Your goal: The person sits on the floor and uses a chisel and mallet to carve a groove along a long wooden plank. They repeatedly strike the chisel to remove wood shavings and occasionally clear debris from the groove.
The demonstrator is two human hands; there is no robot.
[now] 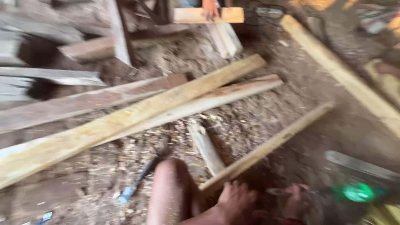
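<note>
The floor (104, 183) is dirt under a thick litter of sawdust and wood chips, with timber lying across it. The largest piece is a long pale plank (137, 114) running from the lower left up toward the upper middle; a second plank (216, 98) and a greyer board (83, 102) lie just beside it. Another long beam (341, 73) crosses the right side.

A thinner strip of wood (271, 143) lies with its long axis slanting from the lower middle up to the right. Its near end sits just above the left hand (237, 202), so the strip stretches up and away to the right from that hand, which is the nearer of the two. The left fingers look curled at that end, though blur hides whether they grip it.

The right hand (296, 200) is closed around a dark power tool with a green part (354, 193) at the lower right.

A bare knee (171, 187) shows beside a hammer (143, 173) on the floor. Another person's hand (209, 10) rests on a short board (208, 15) at the top.
</note>
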